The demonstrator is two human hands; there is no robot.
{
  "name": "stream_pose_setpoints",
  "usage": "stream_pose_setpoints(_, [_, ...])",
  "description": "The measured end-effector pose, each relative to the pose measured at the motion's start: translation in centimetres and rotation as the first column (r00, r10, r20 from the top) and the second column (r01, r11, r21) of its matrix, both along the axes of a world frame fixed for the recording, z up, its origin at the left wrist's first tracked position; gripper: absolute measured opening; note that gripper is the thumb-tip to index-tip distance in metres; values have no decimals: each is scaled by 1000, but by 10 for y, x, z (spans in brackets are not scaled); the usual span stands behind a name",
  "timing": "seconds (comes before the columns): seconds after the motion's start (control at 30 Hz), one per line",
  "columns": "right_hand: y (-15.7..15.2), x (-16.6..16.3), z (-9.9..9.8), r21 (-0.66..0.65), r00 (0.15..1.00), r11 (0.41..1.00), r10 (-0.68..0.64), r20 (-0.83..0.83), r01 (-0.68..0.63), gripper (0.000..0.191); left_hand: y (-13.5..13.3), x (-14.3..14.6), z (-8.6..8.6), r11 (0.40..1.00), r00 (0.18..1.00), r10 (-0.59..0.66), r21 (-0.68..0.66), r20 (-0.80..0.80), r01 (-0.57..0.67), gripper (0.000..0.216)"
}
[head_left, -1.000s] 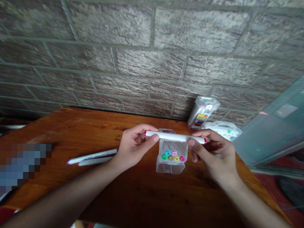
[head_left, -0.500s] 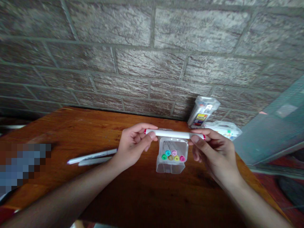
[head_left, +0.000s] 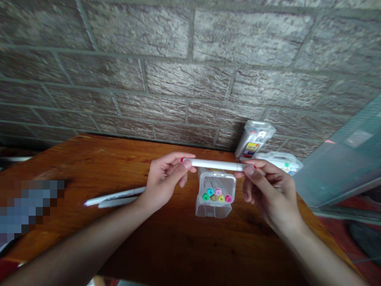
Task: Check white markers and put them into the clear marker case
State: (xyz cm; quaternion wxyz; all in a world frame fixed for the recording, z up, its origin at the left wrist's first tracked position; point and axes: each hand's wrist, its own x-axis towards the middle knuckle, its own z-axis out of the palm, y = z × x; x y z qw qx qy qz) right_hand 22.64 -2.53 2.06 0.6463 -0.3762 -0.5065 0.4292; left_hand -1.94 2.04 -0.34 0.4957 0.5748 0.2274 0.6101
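A white marker with red ends (head_left: pixel 216 164) is held level above the wooden table (head_left: pixel 119 167), one end in each hand. My left hand (head_left: pixel 165 180) pinches its left end between thumb and fingers. My right hand (head_left: pixel 269 190) pinches its right end. Directly below the marker stands an open clear plastic case (head_left: pixel 214 210) holding several markers with coloured caps (head_left: pixel 216 195).
Two white markers (head_left: pixel 114 197) lie on the table left of my left hand. A clear marker box (head_left: pixel 254 140) leans on the brick wall, with another clear box (head_left: pixel 281 162) lying beside it. A glass pane (head_left: pixel 345 159) stands at the right. A blurred patch sits at the left edge.
Both hands have lifted the marker slightly up and away from me; my right fingers now cover more of its right end.
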Motion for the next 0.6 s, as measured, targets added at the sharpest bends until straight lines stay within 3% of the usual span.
stream_pose_setpoints(0.6, [-3,-4,8,-29,998,1000,9,-66,-10,20,0,-1,3,995,991,-65,-69,118,74,26])
